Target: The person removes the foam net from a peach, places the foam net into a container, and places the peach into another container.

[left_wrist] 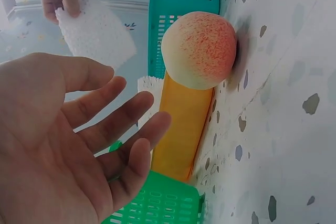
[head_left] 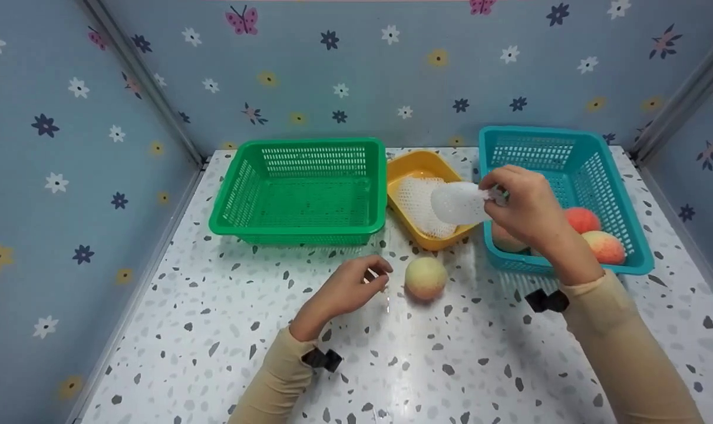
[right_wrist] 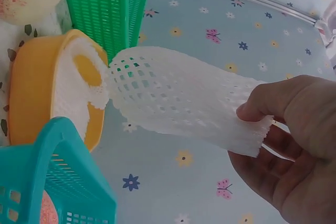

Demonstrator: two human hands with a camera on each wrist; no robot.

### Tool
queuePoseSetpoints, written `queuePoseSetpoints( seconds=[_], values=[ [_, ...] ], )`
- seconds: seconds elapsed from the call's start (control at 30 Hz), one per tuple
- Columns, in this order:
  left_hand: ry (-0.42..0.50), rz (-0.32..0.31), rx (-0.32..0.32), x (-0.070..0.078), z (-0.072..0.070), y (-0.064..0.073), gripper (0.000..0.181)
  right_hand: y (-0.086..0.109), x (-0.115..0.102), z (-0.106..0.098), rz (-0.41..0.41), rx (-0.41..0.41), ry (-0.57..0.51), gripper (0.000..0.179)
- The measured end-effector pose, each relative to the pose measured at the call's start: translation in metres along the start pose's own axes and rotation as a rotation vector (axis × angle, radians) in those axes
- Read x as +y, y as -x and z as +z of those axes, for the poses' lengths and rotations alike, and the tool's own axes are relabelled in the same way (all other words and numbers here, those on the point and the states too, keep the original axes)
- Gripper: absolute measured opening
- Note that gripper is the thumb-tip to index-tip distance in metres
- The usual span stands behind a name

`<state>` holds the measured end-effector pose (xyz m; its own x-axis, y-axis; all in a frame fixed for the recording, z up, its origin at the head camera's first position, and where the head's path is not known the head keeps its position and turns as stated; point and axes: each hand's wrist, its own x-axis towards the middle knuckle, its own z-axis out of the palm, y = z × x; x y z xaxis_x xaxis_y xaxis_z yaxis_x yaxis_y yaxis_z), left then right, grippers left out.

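My right hand [head_left: 524, 203] pinches one end of a white foam fruit net [right_wrist: 184, 100], which hangs sideways over the yellow basket's right edge in the head view. More white foam netting [head_left: 418, 203] lies inside that yellow basket [head_left: 430, 242]. On the table, a yellow and pink peach [head_left: 425, 278] sits in front of the basket. My left hand [head_left: 350, 285] hovers just left of this peach, fingers loosely bent with nothing between them; the left wrist view shows its palm and the peach [left_wrist: 199, 50] apart from the fingertips.
A green basket [head_left: 297, 231] stands at the back left. At the right, a teal basket [head_left: 642, 247] holds several peaches [head_left: 603, 247], partly hidden under my right arm. Flower-patterned walls [head_left: 356, 65] enclose the speckled white table [head_left: 215, 330] at the back and sides.
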<state>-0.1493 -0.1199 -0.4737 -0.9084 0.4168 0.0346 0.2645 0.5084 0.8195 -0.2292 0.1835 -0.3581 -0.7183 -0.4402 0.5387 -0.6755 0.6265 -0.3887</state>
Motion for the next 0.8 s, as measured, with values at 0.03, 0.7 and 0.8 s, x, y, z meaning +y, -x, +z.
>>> queuePoseSetpoints(
  seconds=[0.03, 0.7, 0.8],
  values=[
    [0.004, -0.005, 0.004, 0.000, 0.000, -0.001, 0.017, -0.005, 0.001, 0.002, 0.002, 0.012, 0.000, 0.018],
    [0.049, 0.004, 0.020, -0.002, 0.005, -0.014, 0.014, -0.090, 0.034, 0.062, 0.163, -0.017, 0.112, 0.014],
    [0.049, 0.002, 0.023, -0.003, 0.006, -0.013, 0.013, -0.091, 0.042, 0.076, 0.172, -0.018, 0.118, 0.015]
  ],
)
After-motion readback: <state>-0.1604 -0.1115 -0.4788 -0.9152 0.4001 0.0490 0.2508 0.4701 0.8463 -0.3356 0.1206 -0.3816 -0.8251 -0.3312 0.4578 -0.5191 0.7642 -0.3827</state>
